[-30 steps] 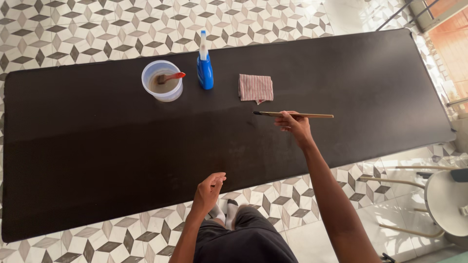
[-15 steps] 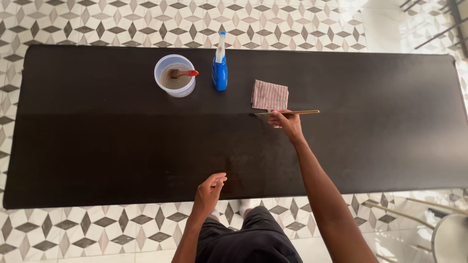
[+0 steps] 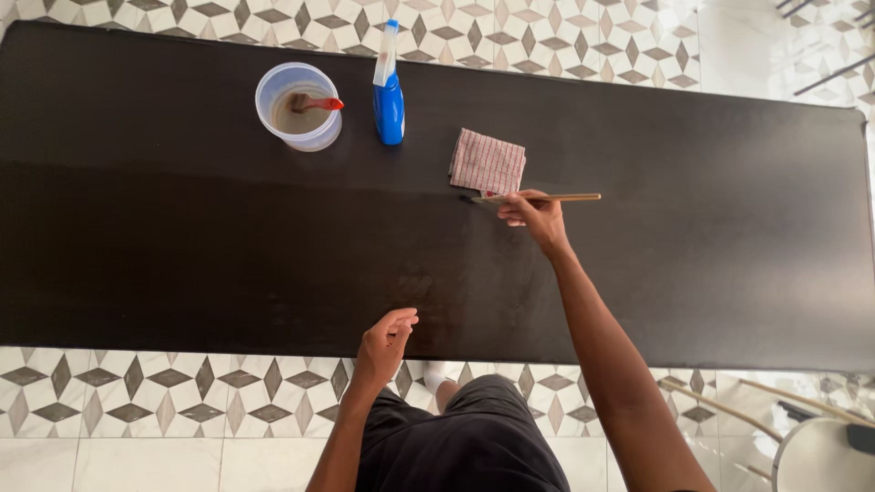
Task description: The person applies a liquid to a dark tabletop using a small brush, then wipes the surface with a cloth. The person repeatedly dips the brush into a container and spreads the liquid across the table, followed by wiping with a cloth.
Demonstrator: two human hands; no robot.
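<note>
One slim wooden brush, likely light and stiff and best pinched mid-handle, was gripped in the right hand just beside the striped cloth, while the left hand hovered loosely curled, holding nothing, over the dark table.

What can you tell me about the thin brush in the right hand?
The thin brush is a slim, straight stick with a pale wooden-looking handle and a small dark tip at its left end. It lies roughly level above the dark table, tip pointing left, just in front of the near edge of the striped folded cloth. The right hand pinches it near the middle from below, so the handle's back end juts out to the right. Whether the tip touches the table is unclear.
</note>
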